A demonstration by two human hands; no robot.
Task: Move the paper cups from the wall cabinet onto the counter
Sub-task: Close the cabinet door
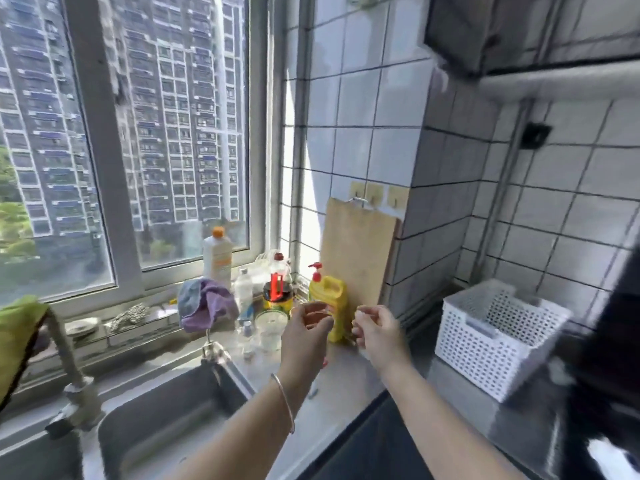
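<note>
Strong daylight pours through the window point(156, 140) at ten o'clock, bleaching the tiled wall point(363, 109) beside it and laying glare on the steel counter point(349, 368) and sink point(166, 420) rim, while the wall cabinet point(485, 32) at one o'clock and the dark shape at four o'clock sit in shadow. The wide-angle lens bends the window frame and tile lines outward toward the edges. Motion blur softens both hands, the white basket point(495, 337) at three o'clock and the bottles near centre, with smeary compression artefacts across the tower blocks outside.
</note>
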